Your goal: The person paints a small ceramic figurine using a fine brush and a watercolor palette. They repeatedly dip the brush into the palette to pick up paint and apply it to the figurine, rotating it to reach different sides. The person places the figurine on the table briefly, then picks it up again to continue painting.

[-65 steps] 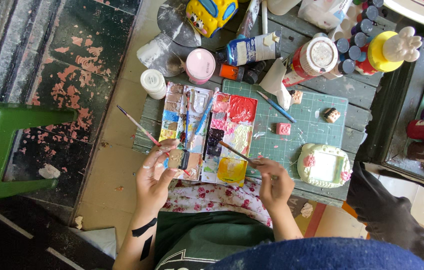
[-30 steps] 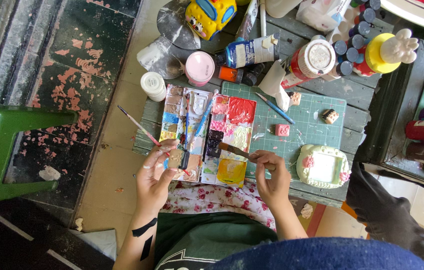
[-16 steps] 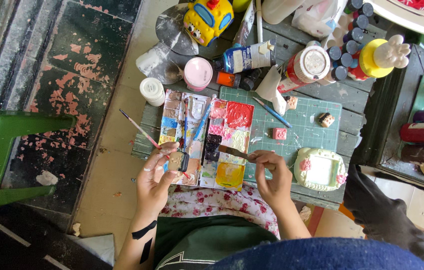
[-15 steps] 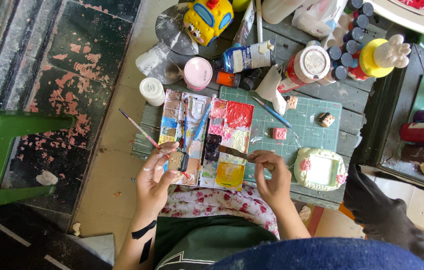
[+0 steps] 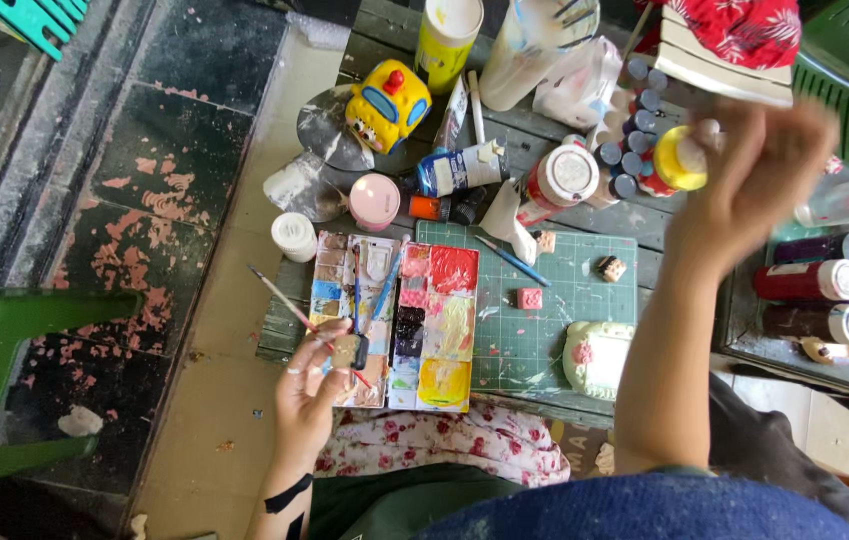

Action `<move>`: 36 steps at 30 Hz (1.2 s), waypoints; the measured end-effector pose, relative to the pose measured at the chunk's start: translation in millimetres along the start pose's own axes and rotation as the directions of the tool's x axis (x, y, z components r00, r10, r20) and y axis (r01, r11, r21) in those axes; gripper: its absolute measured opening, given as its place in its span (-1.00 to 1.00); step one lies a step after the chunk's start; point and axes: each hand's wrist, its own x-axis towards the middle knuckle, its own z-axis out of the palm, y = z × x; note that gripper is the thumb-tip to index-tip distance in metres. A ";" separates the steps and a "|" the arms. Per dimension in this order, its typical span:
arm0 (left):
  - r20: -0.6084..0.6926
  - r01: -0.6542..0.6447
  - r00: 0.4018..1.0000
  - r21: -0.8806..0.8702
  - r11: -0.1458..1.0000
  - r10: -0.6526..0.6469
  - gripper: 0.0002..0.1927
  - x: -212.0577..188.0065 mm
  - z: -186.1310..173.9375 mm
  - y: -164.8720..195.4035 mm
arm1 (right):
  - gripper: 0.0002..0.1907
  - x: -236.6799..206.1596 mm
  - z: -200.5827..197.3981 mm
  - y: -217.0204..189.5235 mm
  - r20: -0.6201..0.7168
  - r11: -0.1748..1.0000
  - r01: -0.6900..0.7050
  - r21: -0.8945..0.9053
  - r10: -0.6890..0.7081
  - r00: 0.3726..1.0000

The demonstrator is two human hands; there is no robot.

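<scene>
The left hand [image 5: 312, 385] pinches a small tan clay piece [image 5: 344, 351] over the paint-crusted rectangular palette [image 5: 432, 325], a thin brush [image 5: 284, 303] at ten o'clock. The right hand [image 5: 759, 165], blurred and loosely curled, apparently empty, reaches toward a yellow-capped bottle [image 5: 681, 160] at one o'clock.

The left hand [image 5: 312, 385] pinched a small tan piece [image 5: 343, 351] beside the paint palette [image 5: 431, 325]; the right hand [image 5: 756, 165] was raised, blurred, over the bottles [image 5: 679, 158].
</scene>
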 end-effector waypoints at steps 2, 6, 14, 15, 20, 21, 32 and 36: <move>0.039 -0.015 0.999 -0.020 1.000 0.016 -0.58 -0.8 7.0 -2.5 | -0.94 45.7 28.1 24.3 0.065 0.986 0.097 -0.135 -0.089 0.994; 0.112 0.067 0.992 -0.089 0.994 -0.057 -0.57 -1.4 23.6 -5.0 | -0.67 75.1 99.5 50.9 0.418 0.885 0.252 -0.392 -0.073 0.906; 0.351 0.207 0.928 -0.215 0.954 -0.122 -0.47 1.4 52.4 5.1 | -0.42 -119.4 66.5 -55.4 0.786 0.828 0.472 -0.302 -0.064 0.615; 0.354 0.218 0.927 -0.237 0.947 -0.125 -0.46 0.5 55.9 4.8 | -0.56 -144.0 62.3 -63.8 0.727 0.891 0.446 -0.083 -0.252 0.638; 0.386 0.363 0.905 -0.484 0.797 -0.178 -0.44 -6.8 78.3 -9.0 | -0.55 -234.4 37.6 -73.0 0.555 0.992 0.124 0.038 -0.124 0.823; 0.397 0.393 0.894 -0.471 0.790 -0.209 -0.43 -9.5 81.0 -11.6 | -0.59 -248.4 36.5 -70.1 0.527 0.992 0.126 0.028 -0.121 0.841; 0.318 0.128 0.943 -0.079 0.989 -0.096 -0.45 -32.5 51.0 -4.3 | -0.70 -301.9 12.2 -45.7 0.229 0.891 -0.427 0.155 0.388 0.893; -0.104 0.098 0.989 -0.106 0.990 -0.109 -0.47 -30.2 0.2 20.4 | -0.72 -300.5 4.6 -47.8 0.233 0.857 -0.488 0.166 0.447 0.864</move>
